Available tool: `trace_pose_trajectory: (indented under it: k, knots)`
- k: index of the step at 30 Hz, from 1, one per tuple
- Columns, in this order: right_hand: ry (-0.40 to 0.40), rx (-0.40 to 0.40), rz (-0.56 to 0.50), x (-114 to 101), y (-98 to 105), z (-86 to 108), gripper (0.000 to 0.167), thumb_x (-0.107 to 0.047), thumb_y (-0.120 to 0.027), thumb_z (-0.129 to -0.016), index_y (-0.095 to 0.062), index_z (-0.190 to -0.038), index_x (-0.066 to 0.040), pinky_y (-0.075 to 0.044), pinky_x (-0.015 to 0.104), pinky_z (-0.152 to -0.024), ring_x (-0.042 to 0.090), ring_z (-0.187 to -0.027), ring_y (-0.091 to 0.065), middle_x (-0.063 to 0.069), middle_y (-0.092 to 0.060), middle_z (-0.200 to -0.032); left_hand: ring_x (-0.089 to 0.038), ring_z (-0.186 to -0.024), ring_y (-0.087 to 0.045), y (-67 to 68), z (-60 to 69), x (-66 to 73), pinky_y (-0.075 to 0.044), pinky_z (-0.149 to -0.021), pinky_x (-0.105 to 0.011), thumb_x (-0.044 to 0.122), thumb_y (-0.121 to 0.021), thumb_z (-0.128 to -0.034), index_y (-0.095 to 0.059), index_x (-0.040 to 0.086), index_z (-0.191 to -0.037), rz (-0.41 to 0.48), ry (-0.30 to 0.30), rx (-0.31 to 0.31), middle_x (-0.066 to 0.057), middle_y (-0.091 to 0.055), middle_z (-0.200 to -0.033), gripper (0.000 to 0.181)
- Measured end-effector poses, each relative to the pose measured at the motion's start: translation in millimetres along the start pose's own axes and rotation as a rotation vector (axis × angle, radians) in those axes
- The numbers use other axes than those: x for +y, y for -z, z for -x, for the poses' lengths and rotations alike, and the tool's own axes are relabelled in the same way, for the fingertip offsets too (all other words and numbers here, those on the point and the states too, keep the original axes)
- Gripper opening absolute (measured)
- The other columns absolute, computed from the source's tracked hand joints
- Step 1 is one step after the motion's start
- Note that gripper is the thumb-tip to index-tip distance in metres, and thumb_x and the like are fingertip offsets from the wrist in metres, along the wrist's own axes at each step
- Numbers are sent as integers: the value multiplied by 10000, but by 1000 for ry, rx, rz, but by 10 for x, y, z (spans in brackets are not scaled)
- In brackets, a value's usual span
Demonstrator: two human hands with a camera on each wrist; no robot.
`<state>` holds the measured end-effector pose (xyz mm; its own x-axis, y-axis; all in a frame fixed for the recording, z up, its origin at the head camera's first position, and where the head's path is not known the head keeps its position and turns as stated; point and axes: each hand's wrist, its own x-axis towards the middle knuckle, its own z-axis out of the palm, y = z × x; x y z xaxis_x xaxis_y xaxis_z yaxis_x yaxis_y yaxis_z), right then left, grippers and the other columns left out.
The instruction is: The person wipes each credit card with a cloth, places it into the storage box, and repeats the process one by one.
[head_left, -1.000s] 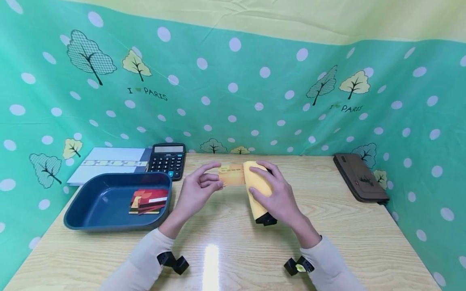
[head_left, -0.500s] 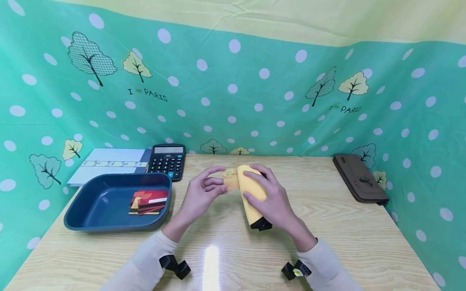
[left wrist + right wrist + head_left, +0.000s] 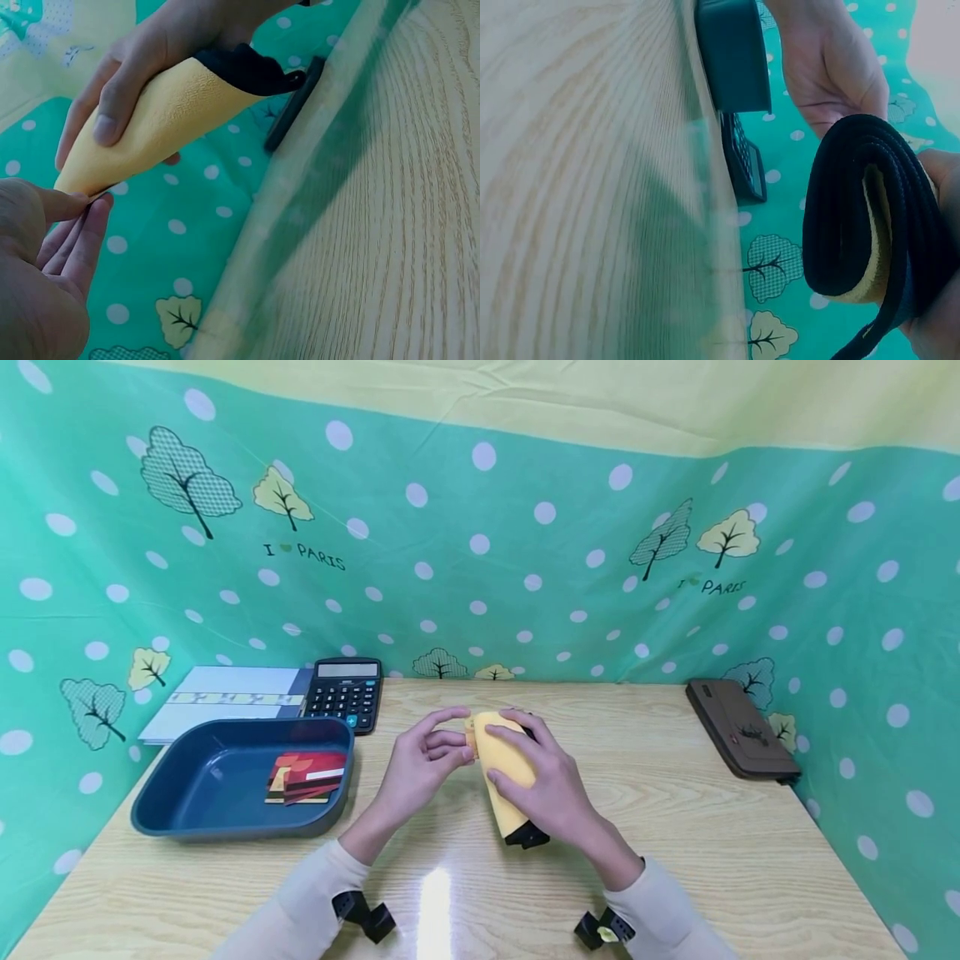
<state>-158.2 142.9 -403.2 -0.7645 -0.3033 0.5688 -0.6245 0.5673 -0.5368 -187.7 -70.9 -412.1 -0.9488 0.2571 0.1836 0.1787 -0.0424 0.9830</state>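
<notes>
My left hand (image 3: 422,762) pinches a yellow-orange bank card (image 3: 471,729) by its left end. Only a thin strip of the card shows; the rest is hidden at the left side of a yellow rolled cloth (image 3: 501,781). My right hand (image 3: 551,787) grips that roll from the right, fingers spread over its front. In the left wrist view, the left thumb and fingertips meet right at the end of the yellow cloth (image 3: 161,124). Dark layers wound in a flat coil show at the end of the roll (image 3: 829,217) in the right wrist view.
A dark blue basin (image 3: 202,777) at left holds several cards (image 3: 307,777), mostly red. Behind it lie a calculator (image 3: 343,693) and a white folder (image 3: 225,681). A brown zipped case (image 3: 742,727) lies at the far right. A green dotted curtain (image 3: 480,568) hangs behind the table.
The yellow roll and right hand have moved left and slightly nearer, while the left hand has shifted a little right. Much less of the card shows now.
</notes>
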Motion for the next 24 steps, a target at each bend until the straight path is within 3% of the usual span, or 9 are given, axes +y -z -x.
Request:
trace_pose_trajectory:
  k: [5,11,15,24]
  knots:
    - [-1,-9,7,-12,-6,7,542,-176,-831,-868,-655,-1380,-210,-511,189,-637,139,-864,-643,58,-524,-1514,-127,-893,-776,14,5,3,-662,-858,-324,-14,-722,-934,-593,98,-1393,-4,23,-5,-236,-752,-1062,489]
    - [-19,-3,10,18,42,-19,551,-171,-833,-867,-650,-1385,-217,-524,213,-658,153,-885,-645,71,-531,-1507,-184,-894,-776,46,6,51,-661,-853,-317,-14,-717,-932,-599,136,-1372,-10,54,-13,-264,-737,-1068,480]
    - [-64,23,28,76,104,-42,557,-171,-839,-864,-651,-1384,-235,-534,244,-705,183,-981,-657,45,-529,-1508,-163,-879,-768,65,1,70,-661,-856,-320,-25,-713,-930,-581,100,-1387,6,65,-28,-296,-719,-1079,491]
    - [-133,42,41,223,236,-76,553,-178,-830,-874,-647,-1392,-242,-555,387,-816,280,-1235,-636,43,-534,-1510,-170,-844,-758,143,-28,79,-664,-850,-329,-37,-699,-918,-590,110,-1377,9,62,2,-85,-727,-951,495]
